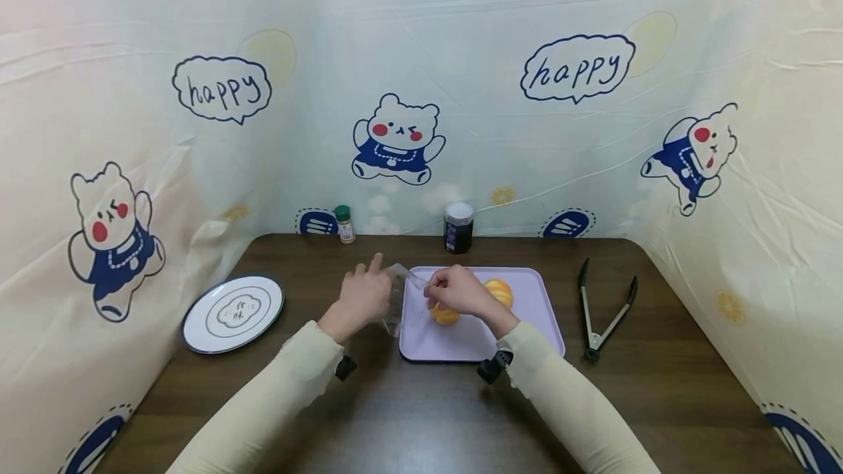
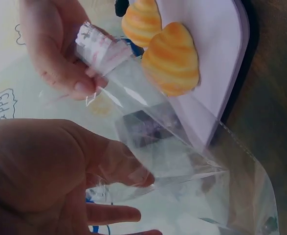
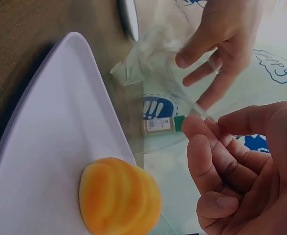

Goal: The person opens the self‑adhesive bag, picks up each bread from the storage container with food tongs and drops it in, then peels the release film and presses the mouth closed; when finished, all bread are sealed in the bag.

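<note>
A clear plastic bag (image 2: 251, 171) stretches between both hands, left of a pale lilac tray (image 1: 421, 346). My right hand (image 1: 457, 290), above the tray, pinches the bag's edge between thumb and fingertips. My left hand (image 1: 364, 291) is at the bag's other side, its fingers straight and spread. In the left wrist view its thumb lies against the film. Two golden, ridged bread rolls (image 2: 171, 58) sit on the tray under my right hand. In the right wrist view one bread roll (image 3: 119, 196) shows below that hand.
A white, dark-rimmed plate (image 1: 233, 313) lies at the left of the brown table. Tongs (image 1: 593, 346) rest spread apart to the right of the tray. At the back stand a small green-capped bottle (image 1: 345, 225) and a dark jar (image 1: 458, 231) with a white lid. A patterned curtain surrounds the table.
</note>
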Demonstrator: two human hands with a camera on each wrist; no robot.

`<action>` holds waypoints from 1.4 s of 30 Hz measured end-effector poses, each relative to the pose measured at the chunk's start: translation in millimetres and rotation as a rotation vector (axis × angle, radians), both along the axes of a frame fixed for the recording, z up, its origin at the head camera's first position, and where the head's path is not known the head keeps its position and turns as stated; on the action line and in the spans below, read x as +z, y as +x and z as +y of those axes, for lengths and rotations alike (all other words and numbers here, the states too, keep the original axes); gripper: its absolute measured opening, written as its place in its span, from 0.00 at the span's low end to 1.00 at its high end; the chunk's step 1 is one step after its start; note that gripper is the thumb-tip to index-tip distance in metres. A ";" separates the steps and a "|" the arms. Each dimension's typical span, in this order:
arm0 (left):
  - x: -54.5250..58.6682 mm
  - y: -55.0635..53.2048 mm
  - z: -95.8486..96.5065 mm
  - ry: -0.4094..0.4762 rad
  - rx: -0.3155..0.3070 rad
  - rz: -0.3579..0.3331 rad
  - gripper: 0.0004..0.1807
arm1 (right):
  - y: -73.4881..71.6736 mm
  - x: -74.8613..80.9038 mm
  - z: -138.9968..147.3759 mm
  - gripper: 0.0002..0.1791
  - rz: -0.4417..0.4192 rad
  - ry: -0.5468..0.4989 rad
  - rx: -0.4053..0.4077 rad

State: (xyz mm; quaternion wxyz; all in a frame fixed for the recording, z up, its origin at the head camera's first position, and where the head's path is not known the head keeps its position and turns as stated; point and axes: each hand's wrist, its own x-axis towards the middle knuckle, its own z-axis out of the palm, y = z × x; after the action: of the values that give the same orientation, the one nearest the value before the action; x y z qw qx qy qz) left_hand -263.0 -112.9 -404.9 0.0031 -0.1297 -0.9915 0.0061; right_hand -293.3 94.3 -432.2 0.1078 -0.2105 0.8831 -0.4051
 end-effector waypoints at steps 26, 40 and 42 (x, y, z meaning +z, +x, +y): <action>-10.6 -18.7 -28.4 0.385 -0.156 0.002 0.28 | -4.8 2.8 20.5 0.13 -0.050 0.006 -0.043; -26.9 -19.6 -45.6 0.130 -0.082 -0.499 0.25 | -8.4 0.2 19.1 0.13 -0.049 0.026 -0.040; -24.1 -19.2 -45.4 0.128 -0.086 -0.463 0.24 | -9.3 -0.8 17.8 0.13 -0.050 0.029 -0.049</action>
State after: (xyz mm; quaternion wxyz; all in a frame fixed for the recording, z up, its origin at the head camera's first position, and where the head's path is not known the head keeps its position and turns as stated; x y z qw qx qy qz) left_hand -282.2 -158.3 -428.9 -0.2159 -0.1691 -0.9577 -0.0867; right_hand -302.6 112.0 -433.0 0.1230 -0.1772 0.8908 -0.3998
